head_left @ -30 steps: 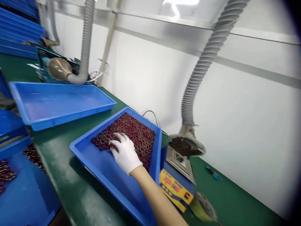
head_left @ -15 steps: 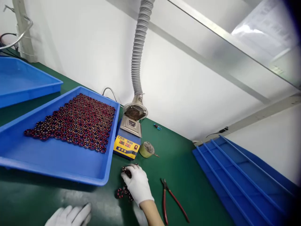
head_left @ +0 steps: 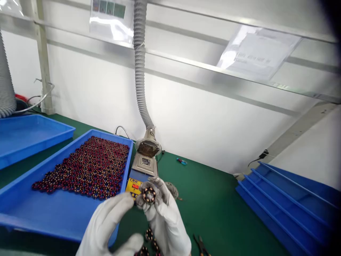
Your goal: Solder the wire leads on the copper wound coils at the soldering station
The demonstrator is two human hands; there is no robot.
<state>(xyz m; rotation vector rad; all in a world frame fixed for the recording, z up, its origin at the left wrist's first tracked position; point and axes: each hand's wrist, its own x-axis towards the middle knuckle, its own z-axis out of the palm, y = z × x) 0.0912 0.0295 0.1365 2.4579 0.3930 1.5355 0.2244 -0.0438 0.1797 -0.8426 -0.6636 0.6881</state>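
Gloved in white, my right hand pinches a small dark ring coil with copper-coloured spots round its rim, held up in front of the soldering pot. My left hand, also gloved, is beside it on the left, with thumb and fingers spread and nothing between them. The fingertips of the right glove look grey and dirty. Below, between the hands, several loose ring coils lie on the green table, partly hidden by the right hand.
Many similar coils fill a blue tray on the left; another blue tray stands behind it. The soldering pot sits under a ducted fume hood. Pliers lie at the lower right, stacked blue trays farther right.
My right hand has lifted a ring coil from the table and brought it up. My left hand has risen beside it, fingers apart. The camera view has tilted up.
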